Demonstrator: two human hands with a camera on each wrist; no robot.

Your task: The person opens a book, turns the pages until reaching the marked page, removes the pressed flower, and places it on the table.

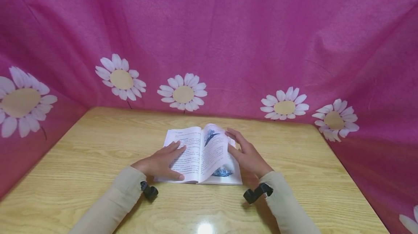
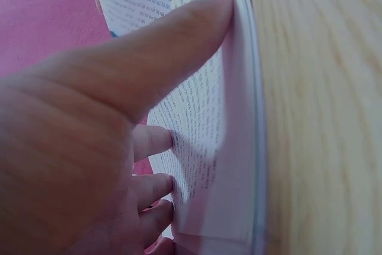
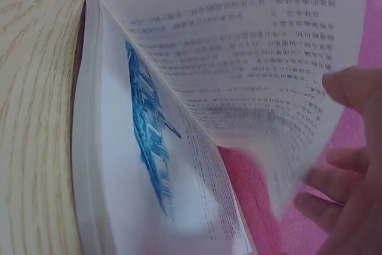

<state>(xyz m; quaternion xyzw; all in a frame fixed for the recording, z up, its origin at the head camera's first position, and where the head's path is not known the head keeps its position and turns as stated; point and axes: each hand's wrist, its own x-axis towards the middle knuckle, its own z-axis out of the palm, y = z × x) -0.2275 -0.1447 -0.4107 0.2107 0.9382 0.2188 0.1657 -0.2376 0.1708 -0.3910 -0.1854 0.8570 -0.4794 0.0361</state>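
Observation:
An open book (image 1: 187, 156) with printed text lies on the table in the head view. My left hand (image 1: 164, 159) rests on its left page with fingers spread, the thumb near the lower edge; the left wrist view shows that thumb (image 2: 179, 34) lying across the page. A single page (image 3: 239, 58) on the right side stands raised and curved. My right hand (image 1: 249, 156) holds this page by its outer edge, thumb on one face. Beneath the raised page shows a blue picture (image 3: 146, 123) on the page below.
The wooden table (image 1: 98, 147) extends around the book on all sides. A pink cloth (image 1: 228, 38) with white daisies hangs behind the table and along both sides. Each wrist wears a small black camera mount (image 1: 150, 191) over a beige sleeve (image 1: 112, 197).

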